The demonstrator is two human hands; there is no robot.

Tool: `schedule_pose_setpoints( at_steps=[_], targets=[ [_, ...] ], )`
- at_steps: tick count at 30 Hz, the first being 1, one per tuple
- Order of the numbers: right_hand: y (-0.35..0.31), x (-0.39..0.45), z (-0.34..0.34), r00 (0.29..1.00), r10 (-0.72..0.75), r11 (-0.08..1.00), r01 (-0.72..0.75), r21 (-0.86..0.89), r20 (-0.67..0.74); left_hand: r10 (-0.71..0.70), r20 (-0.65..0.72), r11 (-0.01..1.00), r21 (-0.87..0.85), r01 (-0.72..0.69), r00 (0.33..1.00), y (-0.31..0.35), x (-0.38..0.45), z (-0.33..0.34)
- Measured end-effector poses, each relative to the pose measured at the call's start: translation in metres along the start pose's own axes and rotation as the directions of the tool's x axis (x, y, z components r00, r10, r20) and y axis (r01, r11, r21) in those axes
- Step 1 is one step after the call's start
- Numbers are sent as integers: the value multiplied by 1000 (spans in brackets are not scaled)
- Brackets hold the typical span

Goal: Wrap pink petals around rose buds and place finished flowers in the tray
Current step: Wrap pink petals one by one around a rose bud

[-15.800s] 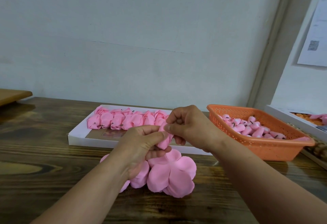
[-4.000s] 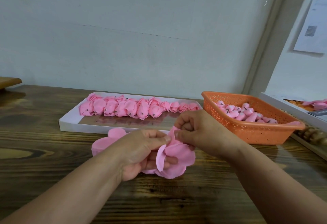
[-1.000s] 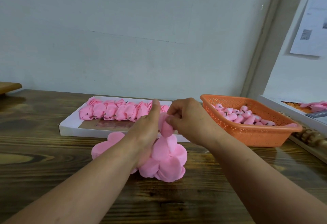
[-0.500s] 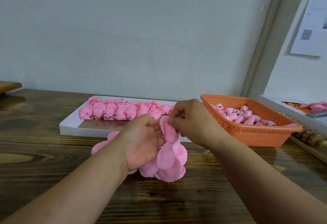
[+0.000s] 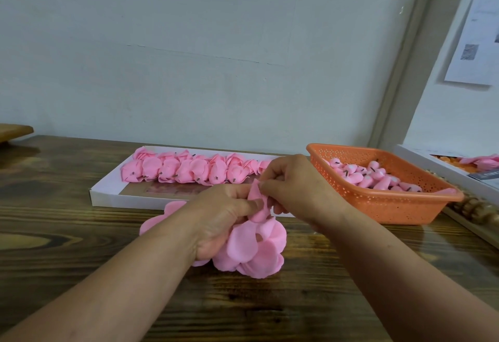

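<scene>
- A pink petal is now pinched upright between the left hand and right hand — half a second ago it was folded lower.
- The petal cluster hangs beneath the hands, near the white tray — wrapping is judged unfinished.

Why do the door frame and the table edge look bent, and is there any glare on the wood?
Head view: the wide-angle lens bows the door frame and tilts the wooden table; soft, even light, with a faint sheen on the table near the orange basket; both hands look sharp, not blurred.

Rose bud mostly hidden between hands.
</scene>
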State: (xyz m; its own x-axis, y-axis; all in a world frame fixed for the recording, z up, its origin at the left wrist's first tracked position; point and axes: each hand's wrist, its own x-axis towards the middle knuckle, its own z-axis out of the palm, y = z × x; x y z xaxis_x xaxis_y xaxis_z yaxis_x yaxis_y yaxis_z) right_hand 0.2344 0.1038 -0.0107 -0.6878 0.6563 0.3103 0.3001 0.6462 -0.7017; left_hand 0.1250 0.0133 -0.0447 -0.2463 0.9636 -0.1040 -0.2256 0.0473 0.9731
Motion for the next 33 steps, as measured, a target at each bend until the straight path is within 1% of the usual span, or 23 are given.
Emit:
schedule_pose_setpoints(
  at_steps=[2, 4, 8, 12, 15, 17, 19, 21, 23, 25, 29, 33],
  targets=[
    [-2, 0, -3, 999, 22, 996, -26, 89, 46, 4, -4, 1000, 31, -4, 1000, 2, -1, 0],
    [-4, 0, -5, 995, 42, 989, -55, 140, 92, 8, -5, 999, 46, -7, 1000, 2, 0, 0],
    [-3, 1, -8, 992, 27, 991, -43, 125, 126, -6, 33, 1000, 17, 5, 999, 2, 0, 0],
    [-1, -1, -9, 994, 20, 990, -35, 137, 110, -20, 77, 999, -46, 23, 997, 1, 1, -2],
    [3, 1, -12, 997, 54, 989, -60, 138, 48, -14, 109, 993, -111, 26, 994, 1, -1, -8],
    [4, 3, -16, 996, 91, 977, -92, 190, 15, -11, 127, 993, -119, 26, 992, -1, -3, -14],
    [4, 4, -19, 994, 110, 961, -109, 256, 10, -7, 128, 997, -76, 16, 992, -7, -8, -19],
    [3, 4, -19, 993, 113, 949, -112, 295, 14, 37, 110, 999, -4, -37, 993, -14, -10, -20],
    [3, 4, -18, 994, 111, 945, -112, 308, 21, 129, 61, 990, 49, -132, 990, -22, -8, -20],
    [3, 4, -15, 994, 111, 947, -110, 302, 16, 196, 15, 980, 41, -197, 980, -27, -6, -17],
    [4, 4, -12, 994, 111, 962, -103, 252, -18, 260, -64, 964, 67, -256, 964, -35, -4, -10],
    [5, 4, -12, 993, 119, 963, -113, 244, -10, 276, -131, 961, 62, -270, 952, -35, -4, -5]
  ],
)
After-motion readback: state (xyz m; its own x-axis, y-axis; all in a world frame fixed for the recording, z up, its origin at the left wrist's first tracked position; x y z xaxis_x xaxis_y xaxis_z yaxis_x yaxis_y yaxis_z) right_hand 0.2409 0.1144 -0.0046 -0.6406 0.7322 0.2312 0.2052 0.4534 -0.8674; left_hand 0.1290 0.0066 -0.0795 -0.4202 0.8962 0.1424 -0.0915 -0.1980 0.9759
